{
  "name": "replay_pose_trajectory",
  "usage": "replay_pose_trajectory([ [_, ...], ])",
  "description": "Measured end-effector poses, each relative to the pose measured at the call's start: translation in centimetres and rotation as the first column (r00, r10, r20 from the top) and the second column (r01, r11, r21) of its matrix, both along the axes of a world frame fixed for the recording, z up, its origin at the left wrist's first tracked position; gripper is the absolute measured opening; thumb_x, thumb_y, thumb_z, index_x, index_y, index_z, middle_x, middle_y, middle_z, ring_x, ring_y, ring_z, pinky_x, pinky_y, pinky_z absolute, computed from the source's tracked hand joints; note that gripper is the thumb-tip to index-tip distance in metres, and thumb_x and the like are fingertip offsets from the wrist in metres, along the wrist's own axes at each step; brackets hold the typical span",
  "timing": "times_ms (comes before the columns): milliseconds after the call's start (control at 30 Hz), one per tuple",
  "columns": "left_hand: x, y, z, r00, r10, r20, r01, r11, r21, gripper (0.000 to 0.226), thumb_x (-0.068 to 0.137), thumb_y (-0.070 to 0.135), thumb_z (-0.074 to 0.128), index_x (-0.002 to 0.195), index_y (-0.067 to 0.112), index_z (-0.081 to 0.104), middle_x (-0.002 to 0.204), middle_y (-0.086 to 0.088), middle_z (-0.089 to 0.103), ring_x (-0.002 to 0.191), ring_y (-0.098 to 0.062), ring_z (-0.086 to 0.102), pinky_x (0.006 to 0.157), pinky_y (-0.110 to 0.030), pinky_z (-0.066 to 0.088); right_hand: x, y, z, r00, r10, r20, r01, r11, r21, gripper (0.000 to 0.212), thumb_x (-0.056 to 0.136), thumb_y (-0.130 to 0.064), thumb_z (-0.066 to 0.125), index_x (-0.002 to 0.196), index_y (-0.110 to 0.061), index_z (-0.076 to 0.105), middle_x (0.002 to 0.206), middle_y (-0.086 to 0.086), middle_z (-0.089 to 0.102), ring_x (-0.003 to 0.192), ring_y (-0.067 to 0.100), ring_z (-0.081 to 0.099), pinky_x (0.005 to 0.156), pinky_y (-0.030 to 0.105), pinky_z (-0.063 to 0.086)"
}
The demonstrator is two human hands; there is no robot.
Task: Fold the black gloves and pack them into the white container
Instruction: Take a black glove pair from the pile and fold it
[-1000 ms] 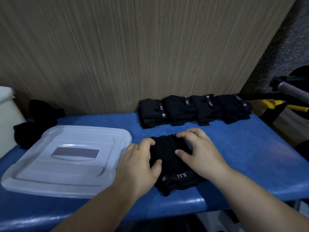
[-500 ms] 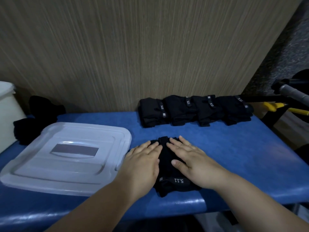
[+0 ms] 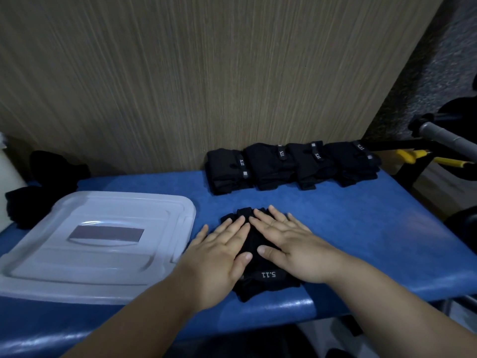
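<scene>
A black glove (image 3: 267,280) with a white logo strap lies near the front edge of the blue table (image 3: 361,228). My left hand (image 3: 219,254) rests flat on its left half with fingers spread. My right hand (image 3: 286,241) lies flat on its right half, palm down. Neither hand grips the glove. A row of several folded black gloves (image 3: 291,165) sits at the back against the wall. The white container (image 3: 7,171) shows only as a sliver at the far left edge.
A translucent white lid (image 3: 98,244) lies flat on the table's left part. Loose black gloves (image 3: 38,187) are piled behind it at the left. A wood-grain wall stands behind. Metal bars and a yellow-handled tool (image 3: 413,156) lie past the right edge.
Both hands went from curled fingers pinching the glove to lying flat on it, pressing it down. The glove now looks flatter.
</scene>
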State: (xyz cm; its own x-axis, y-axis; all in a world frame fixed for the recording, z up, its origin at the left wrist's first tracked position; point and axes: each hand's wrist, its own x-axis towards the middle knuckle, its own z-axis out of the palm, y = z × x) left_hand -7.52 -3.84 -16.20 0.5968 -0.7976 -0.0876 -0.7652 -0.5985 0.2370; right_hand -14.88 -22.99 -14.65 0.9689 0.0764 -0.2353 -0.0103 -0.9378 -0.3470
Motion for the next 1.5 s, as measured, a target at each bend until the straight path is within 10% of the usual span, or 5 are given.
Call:
replay_pose_trajectory([
  [367, -0.2, 1.1, 0.2, 0.998, 0.059, 0.011, -0.058, 0.991, -0.12, 0.083, 0.072, 0.064, -0.01, 0.151, 0.037, -0.004, 0.148, 0.024, -0.018, 0.136, 0.004, -0.024, 0.115, -0.024, -0.013, -0.8, -2.7, -0.6, 0.979, -0.167, 0.115, 0.181, 0.975, -0.127, 0.062, 0.098, -0.056, 0.027, 0.152, -0.038, 0.003, 0.159, -0.017, -0.008, 0.144, 0.008, -0.02, 0.12, 0.041, -0.009],
  [533, 0.9, 2.4, 0.9, 0.994, -0.093, 0.052, 0.107, 0.902, -0.418, 0.049, 0.083, 0.027, 0.047, 0.13, 0.039, 0.051, 0.14, 0.027, 0.04, 0.135, 0.0, 0.032, 0.111, -0.029, 0.029, -1.3, -3.2, 0.7, 0.879, -0.125, 0.461, 0.09, 0.991, 0.097, 0.037, 0.083, -0.025, 0.072, 0.119, -0.032, 0.064, 0.121, -0.014, 0.058, 0.123, 0.008, 0.043, 0.104, 0.027, 0.036],
  [667, 1.0, 2.7, 1.0, 0.965, -0.259, -0.043, 0.219, 0.884, -0.414, 0.056, 0.069, 0.008, 0.057, 0.117, 0.035, 0.062, 0.115, 0.023, 0.057, 0.114, 0.002, 0.047, 0.099, -0.019, 0.037, -2.0, -3.1, 1.8, 0.947, -0.12, 0.298, 0.027, 0.955, 0.297, 0.032, 0.076, -0.004, 0.074, 0.086, -0.035, 0.07, 0.091, -0.02, 0.062, 0.099, 0.001, 0.054, 0.087, 0.015, 0.041],
  [967, 1.4, 2.2, 0.0, 0.966, -0.25, -0.068, 0.205, 0.899, -0.387, 0.05, 0.073, 0.034, 0.054, 0.122, 0.033, 0.058, 0.119, 0.025, 0.049, 0.116, 0.002, 0.041, 0.1, -0.01, 0.03, -1.9, -2.5, 1.7, 0.995, -0.076, 0.058, 0.052, 0.94, 0.338, 0.054, 0.071, -0.004, 0.077, 0.113, -0.037, 0.064, 0.114, -0.02, 0.052, 0.114, -0.006, 0.044, 0.099, 0.007, 0.033],
  [1500, -0.1, 0.6, 2.1, 0.774, 0.115, -0.623, -0.522, 0.674, -0.523, 0.025, 0.095, 0.034, 0.055, 0.077, 0.016, 0.06, 0.061, 0.005, 0.053, 0.061, -0.006, 0.047, 0.064, -0.026, 0.041, -1.2, -1.6, 0.8, 0.913, -0.332, 0.239, 0.15, 0.816, 0.559, 0.028, 0.072, -0.043, 0.072, 0.091, -0.023, 0.07, 0.088, 0.007, 0.066, 0.077, 0.012, 0.06, 0.078, 0.038, 0.051],
])
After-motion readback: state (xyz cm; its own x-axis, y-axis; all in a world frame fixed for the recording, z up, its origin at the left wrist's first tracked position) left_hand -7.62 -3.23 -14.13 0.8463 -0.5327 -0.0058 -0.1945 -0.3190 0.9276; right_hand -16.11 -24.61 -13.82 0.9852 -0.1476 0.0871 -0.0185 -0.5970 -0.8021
